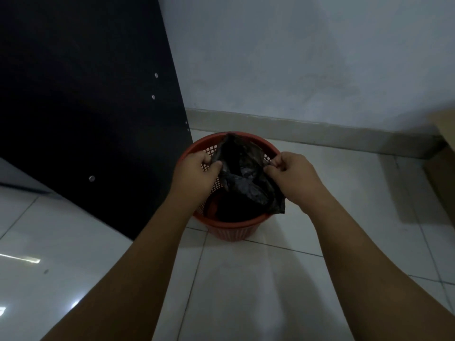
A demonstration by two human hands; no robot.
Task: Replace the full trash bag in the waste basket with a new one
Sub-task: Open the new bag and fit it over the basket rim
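The left forearm [138,254] and the right forearm [364,247] are stretched forward and angled inward, both bare. The left hand [200,169] is curled, one edge of the black bag [242,178] pinched under its thumb. The right hand [294,174] is held level with it, knuckles upward, and the opposite edge is pinched between thumb and forefinger.

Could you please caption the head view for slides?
The left hand and right hand pinch a black trash bag over an orange waste basket.
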